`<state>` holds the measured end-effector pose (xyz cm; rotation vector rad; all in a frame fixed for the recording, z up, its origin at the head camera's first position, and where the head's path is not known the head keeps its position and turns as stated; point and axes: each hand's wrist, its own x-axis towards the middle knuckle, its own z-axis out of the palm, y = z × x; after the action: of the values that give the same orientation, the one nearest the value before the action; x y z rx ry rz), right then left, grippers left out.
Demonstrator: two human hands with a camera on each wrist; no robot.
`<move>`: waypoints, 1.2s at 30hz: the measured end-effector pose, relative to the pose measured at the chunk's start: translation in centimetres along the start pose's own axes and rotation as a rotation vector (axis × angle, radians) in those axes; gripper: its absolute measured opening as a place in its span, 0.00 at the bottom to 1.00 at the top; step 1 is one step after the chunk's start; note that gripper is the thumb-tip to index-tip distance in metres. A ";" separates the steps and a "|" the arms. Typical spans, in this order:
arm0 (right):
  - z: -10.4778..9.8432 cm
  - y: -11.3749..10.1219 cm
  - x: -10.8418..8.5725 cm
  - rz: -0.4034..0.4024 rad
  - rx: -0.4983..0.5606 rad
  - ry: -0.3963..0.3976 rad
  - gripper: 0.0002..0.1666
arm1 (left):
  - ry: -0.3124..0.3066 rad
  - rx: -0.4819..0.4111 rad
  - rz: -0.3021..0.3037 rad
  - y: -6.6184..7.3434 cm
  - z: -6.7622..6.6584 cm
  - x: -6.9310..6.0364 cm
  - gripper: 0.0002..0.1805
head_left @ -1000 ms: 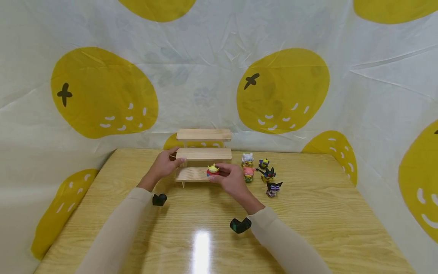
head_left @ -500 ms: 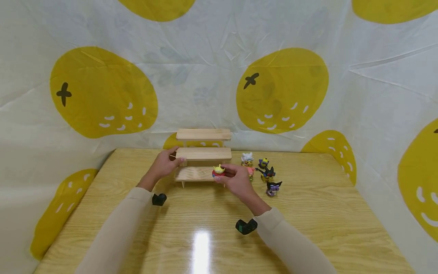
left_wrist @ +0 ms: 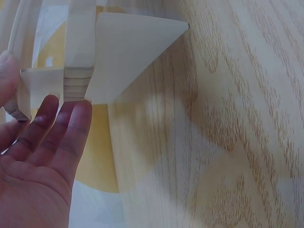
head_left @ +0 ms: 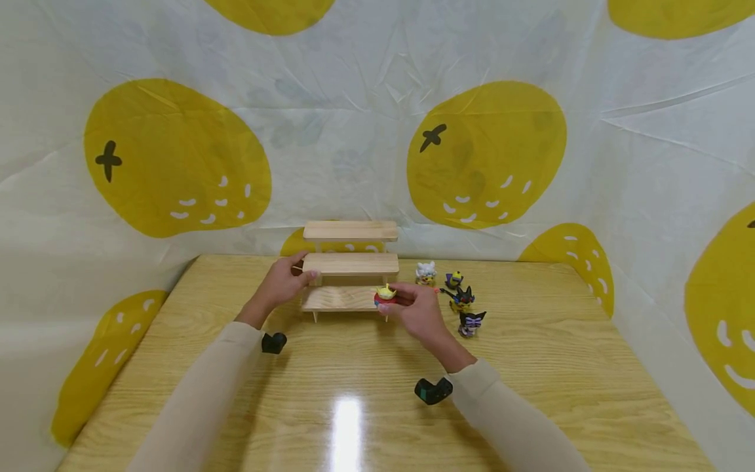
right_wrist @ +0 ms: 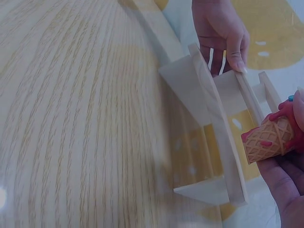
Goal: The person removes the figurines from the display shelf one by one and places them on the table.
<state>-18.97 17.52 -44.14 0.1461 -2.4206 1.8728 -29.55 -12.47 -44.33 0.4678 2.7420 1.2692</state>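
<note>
My left hand (head_left: pixel 282 287) holds the left end of the middle tier of a three-tier wooden display shelf (head_left: pixel 350 263). In the left wrist view the thumb lies on one side of the board and the fingertips touch wood from below. My right hand (head_left: pixel 420 314) pinches a small toy figure (head_left: pixel 386 294) with a yellow-green top and red body, near the right end of the bottom tier. From the right wrist view, this figure has a waffle ice-cream cone base (right_wrist: pixel 270 137), slightly apart from the bottom board (right_wrist: pixel 218 118).
Right of the shelf stand a white-topped figure (head_left: pixel 426 273), a blue-and-yellow figure (head_left: pixel 453 280), a black-eared yellow figure (head_left: pixel 463 299) and a black-and-purple figure (head_left: pixel 470 323). A pink one is mostly hidden behind my right hand. A fruit-print cloth (head_left: pixel 342 144) hangs behind the table (head_left: pixel 531 380).
My right hand has moved rightward along the bottom tier with the cone figure, covering the pink figure. The left hand and the shelf have stayed in place.
</note>
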 end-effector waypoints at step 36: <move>-3.3 1.4 -0.9 0.021 -0.047 0.031 0.28 | -0.004 -0.010 -0.006 -0.2 0.2 0.1 0.40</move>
<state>-18.21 21.05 -44.74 0.0881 -2.4531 1.8111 -29.66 -12.43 -44.55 0.4602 2.7307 1.2781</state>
